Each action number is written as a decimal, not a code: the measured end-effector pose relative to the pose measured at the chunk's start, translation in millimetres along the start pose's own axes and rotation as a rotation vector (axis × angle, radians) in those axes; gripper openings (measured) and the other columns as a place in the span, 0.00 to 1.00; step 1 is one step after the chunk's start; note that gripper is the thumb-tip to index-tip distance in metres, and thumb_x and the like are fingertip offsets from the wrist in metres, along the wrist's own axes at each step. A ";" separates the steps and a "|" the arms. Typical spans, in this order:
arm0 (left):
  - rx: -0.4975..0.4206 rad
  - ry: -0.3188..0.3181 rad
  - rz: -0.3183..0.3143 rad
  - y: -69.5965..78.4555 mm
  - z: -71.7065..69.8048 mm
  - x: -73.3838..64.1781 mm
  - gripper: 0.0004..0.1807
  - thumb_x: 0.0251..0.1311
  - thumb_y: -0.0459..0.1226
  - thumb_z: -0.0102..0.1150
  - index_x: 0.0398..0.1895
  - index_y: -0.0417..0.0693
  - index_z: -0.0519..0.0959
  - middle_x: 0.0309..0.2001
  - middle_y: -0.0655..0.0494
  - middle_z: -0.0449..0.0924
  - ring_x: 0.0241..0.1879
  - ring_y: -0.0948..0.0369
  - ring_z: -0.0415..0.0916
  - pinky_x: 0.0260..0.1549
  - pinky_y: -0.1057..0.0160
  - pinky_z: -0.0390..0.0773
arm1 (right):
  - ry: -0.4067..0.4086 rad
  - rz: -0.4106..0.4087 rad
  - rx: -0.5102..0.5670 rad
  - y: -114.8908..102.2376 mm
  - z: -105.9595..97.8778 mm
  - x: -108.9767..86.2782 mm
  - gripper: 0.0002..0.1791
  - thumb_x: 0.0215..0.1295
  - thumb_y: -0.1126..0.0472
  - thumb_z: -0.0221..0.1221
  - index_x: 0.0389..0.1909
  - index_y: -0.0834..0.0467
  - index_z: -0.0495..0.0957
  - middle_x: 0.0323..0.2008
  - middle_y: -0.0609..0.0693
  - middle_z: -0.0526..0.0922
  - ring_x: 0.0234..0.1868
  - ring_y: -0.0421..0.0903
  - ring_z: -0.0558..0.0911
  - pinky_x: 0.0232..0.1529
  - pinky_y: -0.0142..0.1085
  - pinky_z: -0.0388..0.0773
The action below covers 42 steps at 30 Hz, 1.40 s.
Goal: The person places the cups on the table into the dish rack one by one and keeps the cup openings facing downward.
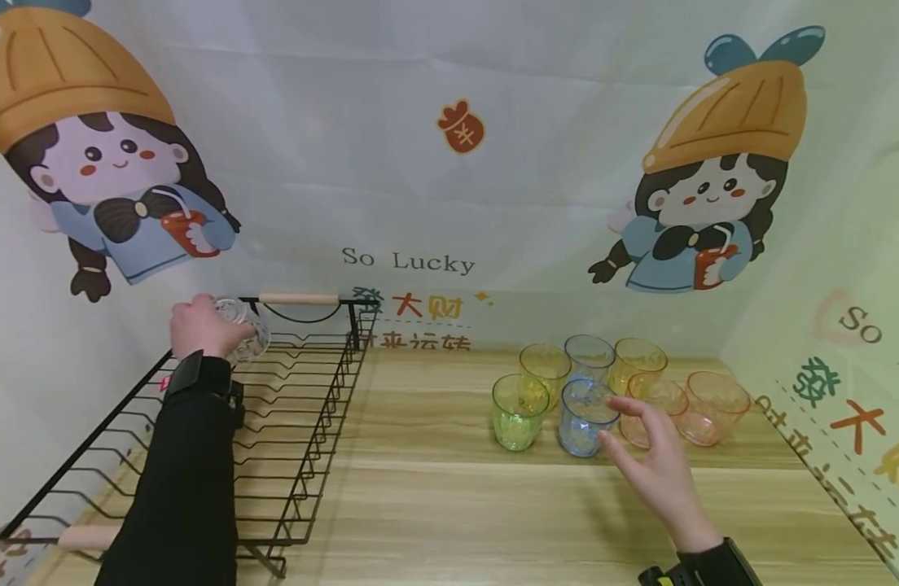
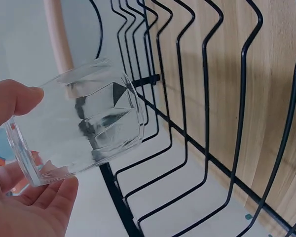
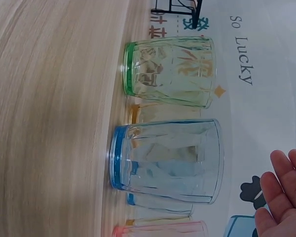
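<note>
My left hand (image 1: 206, 330) grips a clear drinking glass (image 2: 96, 131) between thumb and fingers. It holds the glass tilted over the far end of a black wire rack (image 1: 288, 456), and the glass overlaps the wires in the left wrist view. My right hand (image 1: 658, 476) has its fingers and thumb spread with nothing between them. Its fingertips are near the rim of the front blue glass (image 1: 581, 435), which stands upright on the table. A green glass (image 3: 170, 74) stands to the left of this blue one.
Behind the front pair stand a yellow glass (image 1: 545, 362), another blue glass (image 1: 590, 352) and an amber glass (image 1: 642, 358). Two pink glasses, the outer one (image 1: 713, 419) nearest the right wall, stand beside them. The rack has wooden handles (image 1: 299, 299) at its ends. Printed cloth (image 1: 332, 163) surrounds the table.
</note>
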State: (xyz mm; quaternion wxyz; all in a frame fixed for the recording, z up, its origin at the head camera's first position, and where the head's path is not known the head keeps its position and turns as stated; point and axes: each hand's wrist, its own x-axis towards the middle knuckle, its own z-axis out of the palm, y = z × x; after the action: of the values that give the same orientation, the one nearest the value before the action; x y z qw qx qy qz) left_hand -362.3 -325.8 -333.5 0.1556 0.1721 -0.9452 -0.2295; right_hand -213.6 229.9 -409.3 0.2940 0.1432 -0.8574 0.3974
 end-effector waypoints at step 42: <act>0.035 -0.059 -0.086 1.1 16.6 1.2 0.39 0.57 0.48 0.59 0.58 0.21 0.61 0.51 0.23 0.68 0.50 0.33 0.70 0.40 0.40 0.77 | 0.001 0.045 -0.012 8.7 -0.9 0.4 0.24 0.55 0.67 0.65 0.53 0.66 0.72 0.52 0.59 0.78 0.55 0.30 0.65 0.57 0.40 0.61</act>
State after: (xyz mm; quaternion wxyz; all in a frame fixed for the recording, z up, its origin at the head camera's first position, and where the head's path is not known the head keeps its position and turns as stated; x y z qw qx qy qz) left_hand -369.8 -319.1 -346.7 0.1145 0.2084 -0.9451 -0.2244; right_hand -217.7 236.3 -413.8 0.2864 0.1220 -0.8625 0.3990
